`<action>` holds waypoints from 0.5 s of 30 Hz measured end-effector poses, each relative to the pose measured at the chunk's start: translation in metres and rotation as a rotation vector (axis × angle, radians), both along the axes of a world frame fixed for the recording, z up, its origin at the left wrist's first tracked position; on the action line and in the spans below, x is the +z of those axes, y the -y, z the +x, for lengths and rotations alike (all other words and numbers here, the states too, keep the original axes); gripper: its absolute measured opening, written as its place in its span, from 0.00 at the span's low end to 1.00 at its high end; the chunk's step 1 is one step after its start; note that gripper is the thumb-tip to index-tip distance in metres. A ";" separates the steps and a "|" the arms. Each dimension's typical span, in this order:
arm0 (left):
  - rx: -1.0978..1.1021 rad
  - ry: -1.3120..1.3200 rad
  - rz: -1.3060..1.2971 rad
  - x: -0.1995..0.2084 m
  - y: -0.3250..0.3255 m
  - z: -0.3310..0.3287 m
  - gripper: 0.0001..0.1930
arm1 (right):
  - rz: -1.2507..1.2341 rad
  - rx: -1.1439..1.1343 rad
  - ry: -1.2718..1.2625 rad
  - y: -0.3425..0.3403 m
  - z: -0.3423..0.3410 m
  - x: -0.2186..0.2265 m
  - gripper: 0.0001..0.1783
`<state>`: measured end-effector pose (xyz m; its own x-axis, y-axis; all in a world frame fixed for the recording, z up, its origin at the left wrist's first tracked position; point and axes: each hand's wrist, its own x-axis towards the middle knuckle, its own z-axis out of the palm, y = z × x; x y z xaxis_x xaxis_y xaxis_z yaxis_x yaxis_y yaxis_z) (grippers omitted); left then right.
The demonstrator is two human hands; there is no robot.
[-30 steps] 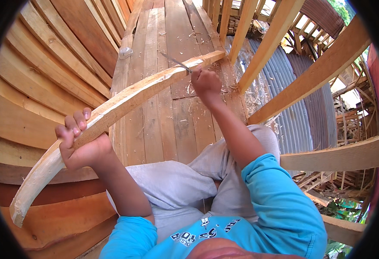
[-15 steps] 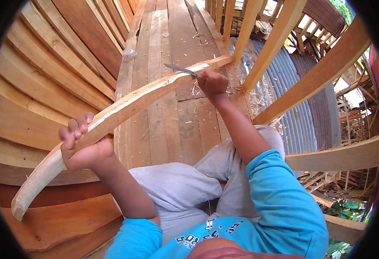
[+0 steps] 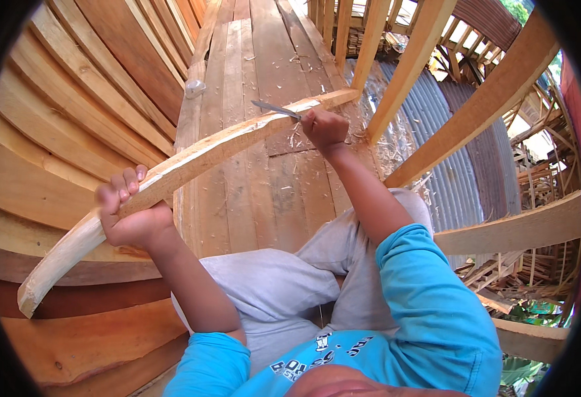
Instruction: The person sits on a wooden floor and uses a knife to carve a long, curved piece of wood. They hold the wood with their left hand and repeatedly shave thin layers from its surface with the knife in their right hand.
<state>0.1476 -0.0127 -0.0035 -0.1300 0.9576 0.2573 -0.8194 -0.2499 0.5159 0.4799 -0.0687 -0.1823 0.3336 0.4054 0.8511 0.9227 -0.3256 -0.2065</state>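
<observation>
A long pale wooden pole (image 3: pixel 201 153) runs slantwise across my front, from the lower left up to a railing post. Bark or rough wood shows along its sides, with whiter cut patches on top. Toward its left end my left hand (image 3: pixel 132 213) is wrapped round it, fingers over the upper edge. Near its far right end my right hand (image 3: pixel 325 128) is closed in a fist round the handle of a knife (image 3: pixel 274 107). The handle is hidden in the fist; the blade points left and lies across the pole, seemingly against its surface.
Plank flooring (image 3: pixel 237 188) strewn with wood shavings lies beneath the pole. A board wall (image 3: pixel 59 122) stands at the left. On the right are wooden railing posts (image 3: pixel 413 69), with corrugated metal sheets (image 3: pixel 429 126) beyond. A small clear container (image 3: pixel 195 88) sits by the wall.
The left end of the pole has risen a little, and my left hand has shifted slightly up and right with it. My right hand and the knife have hardly moved.
</observation>
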 end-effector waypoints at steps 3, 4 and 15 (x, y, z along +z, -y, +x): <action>-0.021 0.013 0.039 -0.005 -0.007 -0.004 0.08 | -0.056 0.033 0.024 0.000 0.004 0.003 0.21; -0.023 0.018 0.048 -0.005 -0.008 -0.004 0.08 | -0.074 0.053 0.048 0.001 0.007 0.004 0.21; -0.002 0.062 0.025 -0.006 -0.005 0.003 0.08 | -0.342 0.289 0.334 0.005 0.042 0.043 0.22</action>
